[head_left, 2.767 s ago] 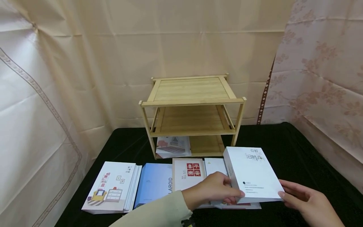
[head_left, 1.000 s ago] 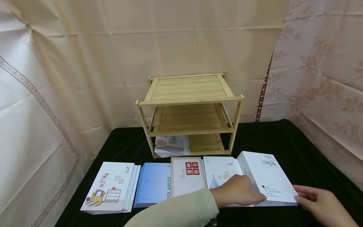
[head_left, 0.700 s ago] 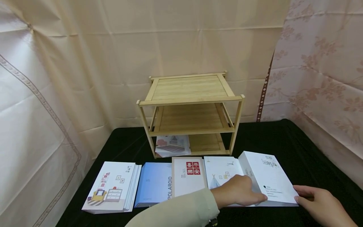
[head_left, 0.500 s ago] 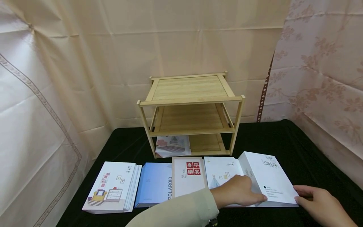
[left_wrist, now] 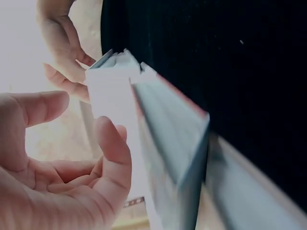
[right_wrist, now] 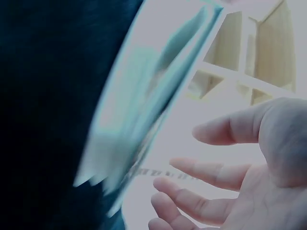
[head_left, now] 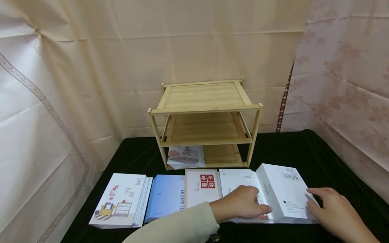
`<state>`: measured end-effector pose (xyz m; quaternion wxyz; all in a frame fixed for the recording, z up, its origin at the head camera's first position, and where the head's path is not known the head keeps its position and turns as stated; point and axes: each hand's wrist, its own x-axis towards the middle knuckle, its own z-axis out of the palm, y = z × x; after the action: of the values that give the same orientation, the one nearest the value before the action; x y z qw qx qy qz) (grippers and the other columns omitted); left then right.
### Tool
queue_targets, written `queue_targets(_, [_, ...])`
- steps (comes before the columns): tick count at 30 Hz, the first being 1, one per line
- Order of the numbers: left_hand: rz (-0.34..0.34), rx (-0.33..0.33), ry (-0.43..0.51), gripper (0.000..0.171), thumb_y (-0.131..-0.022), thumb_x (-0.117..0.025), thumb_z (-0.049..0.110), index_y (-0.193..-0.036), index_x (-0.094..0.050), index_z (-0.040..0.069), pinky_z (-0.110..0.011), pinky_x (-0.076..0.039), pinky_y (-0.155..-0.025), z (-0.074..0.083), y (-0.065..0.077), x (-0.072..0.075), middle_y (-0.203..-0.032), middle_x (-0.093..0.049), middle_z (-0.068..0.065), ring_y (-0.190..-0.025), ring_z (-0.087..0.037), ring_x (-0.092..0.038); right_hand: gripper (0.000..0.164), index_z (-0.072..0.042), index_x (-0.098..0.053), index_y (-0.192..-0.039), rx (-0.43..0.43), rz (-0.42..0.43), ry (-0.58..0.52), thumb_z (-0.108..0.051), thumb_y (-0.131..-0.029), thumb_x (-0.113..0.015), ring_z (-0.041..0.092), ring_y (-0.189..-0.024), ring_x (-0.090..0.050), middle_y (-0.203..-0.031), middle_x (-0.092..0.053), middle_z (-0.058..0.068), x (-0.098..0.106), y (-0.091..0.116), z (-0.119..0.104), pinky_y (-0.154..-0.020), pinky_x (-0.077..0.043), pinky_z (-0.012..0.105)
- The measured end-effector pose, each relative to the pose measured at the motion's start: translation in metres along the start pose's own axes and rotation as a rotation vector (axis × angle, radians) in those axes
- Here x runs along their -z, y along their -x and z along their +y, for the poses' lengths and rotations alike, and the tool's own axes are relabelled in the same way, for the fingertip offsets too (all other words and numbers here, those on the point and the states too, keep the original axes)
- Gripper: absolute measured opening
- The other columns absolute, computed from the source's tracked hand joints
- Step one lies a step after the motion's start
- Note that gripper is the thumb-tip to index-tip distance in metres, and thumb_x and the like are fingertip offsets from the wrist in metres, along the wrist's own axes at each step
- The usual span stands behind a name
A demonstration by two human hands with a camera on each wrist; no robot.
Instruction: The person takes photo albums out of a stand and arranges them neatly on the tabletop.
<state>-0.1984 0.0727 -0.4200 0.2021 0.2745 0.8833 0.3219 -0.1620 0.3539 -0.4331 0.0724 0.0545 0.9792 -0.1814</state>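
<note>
A thick white book [head_left: 290,192] lies face up at the right end of a row of books. My left hand [head_left: 243,204] is over the neighbouring white book [head_left: 238,177], by the thick book's spine. In the left wrist view the left thumb and fingers [left_wrist: 112,143] stand apart with nothing between them. My right hand [head_left: 334,211] is at the thick book's right edge, its fingertips over the cover; whether they touch cannot be told. The right wrist view has the right fingers [right_wrist: 201,175] spread, with the blurred page edges beside them.
Leftward in the row lie a beige book [head_left: 200,197] with red squares, a blue book [head_left: 165,195], and a stack of white books [head_left: 118,199]. Behind stands a three-tier wooden shelf [head_left: 206,108]; a white book [head_left: 186,157] lies on its lowest tier. Curtains [head_left: 121,67] enclose the black-covered table [head_left: 133,155].
The thick white book, earlier tilted and held by both hands over the row's right end, now lies flat farther right. Both hands have since loosened; the left shifted left, the right slightly up.
</note>
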Motion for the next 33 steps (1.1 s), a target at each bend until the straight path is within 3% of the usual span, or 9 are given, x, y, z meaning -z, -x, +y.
queue_targets(2, [0.017, 0.005, -0.040, 0.034, -0.092, -0.072, 0.046, -0.093, -0.068, 0.012, -0.021, -0.046, -0.052, -0.005, 0.006, 0.009, -0.066, -0.059, 0.007, -0.061, -0.004, -0.054, 0.058, 0.008, -0.064, -0.130, 0.041, 0.028, 0.012, -0.036, -0.092, -0.072, 0.064, -0.114, -0.051, -0.132, -0.048, 0.046, 0.003, -0.002, -0.012, -0.086, -0.046, 0.073])
queue_targets(7, [0.052, -0.004, -0.088, 0.051, -0.093, -0.071, 0.047, -0.127, -0.069, 0.010, -0.019, -0.050, -0.070, -0.023, 0.024, 0.034, -0.091, -0.068, 0.008, -0.079, 0.000, -0.059, 0.048, -0.001, -0.072, -0.121, 0.143, 0.089, 0.025, -0.038, -0.090, -0.076, 0.060, -0.113, -0.056, -0.129, -0.057, 0.038, 0.007, -0.004, -0.048, -0.085, -0.048, 0.072])
queue_targets(11, [0.116, 0.008, -0.025, 0.060, -0.094, -0.070, 0.044, -0.139, -0.063, 0.006, -0.023, -0.053, -0.079, -0.044, 0.040, 0.057, -0.113, -0.072, -0.002, -0.091, -0.004, -0.063, 0.038, -0.007, -0.075, -0.115, 0.237, 0.094, 0.006, -0.033, -0.088, -0.079, 0.051, -0.113, -0.062, -0.125, -0.065, 0.028, 0.007, -0.005, -0.084, -0.085, -0.052, 0.068])
queue_targets(16, [0.247, 0.014, 0.027, 0.058, -0.096, -0.069, 0.040, -0.139, -0.062, 0.003, -0.029, -0.056, -0.084, -0.067, 0.058, 0.080, -0.120, -0.070, -0.011, -0.101, -0.015, -0.066, 0.033, -0.011, -0.075, -0.117, 0.335, 0.061, -0.042, -0.029, -0.089, -0.078, 0.036, -0.109, -0.067, -0.126, -0.067, 0.015, 0.004, -0.008, -0.125, -0.084, -0.058, 0.057])
queue_targets(21, [0.330, 0.038, 0.044, 0.056, -0.095, -0.069, 0.037, -0.138, -0.062, 0.002, -0.038, -0.058, -0.088, -0.084, 0.071, 0.087, -0.124, -0.069, -0.014, -0.109, -0.024, -0.066, 0.036, -0.011, -0.074, -0.121, 0.377, 0.013, -0.099, -0.029, -0.090, -0.078, 0.027, -0.107, -0.069, -0.124, -0.068, 0.008, -0.005, -0.015, -0.156, -0.082, -0.060, 0.048])
queue_targets(26, [0.404, 0.079, 0.015, 0.056, -0.095, -0.069, 0.035, -0.141, -0.061, 0.005, -0.044, -0.058, -0.091, -0.096, 0.081, 0.095, -0.131, -0.065, -0.013, -0.116, -0.026, -0.064, 0.036, -0.011, -0.073, -0.123, 0.383, -0.043, -0.168, -0.028, -0.091, -0.077, 0.026, -0.108, -0.069, -0.125, -0.069, 0.009, -0.016, -0.025, -0.175, -0.083, -0.061, 0.047])
queue_targets(33, [0.506, 0.140, 0.002, 0.055, -0.094, -0.071, 0.029, -0.141, -0.060, 0.003, -0.046, -0.058, -0.092, -0.117, 0.091, 0.106, -0.128, -0.064, -0.016, -0.115, -0.030, -0.065, 0.034, -0.007, -0.073, -0.123, 0.406, -0.065, -0.269, -0.024, -0.093, -0.074, 0.025, -0.109, -0.068, -0.123, -0.072, 0.009, -0.029, -0.035, -0.196, -0.089, -0.059, 0.048])
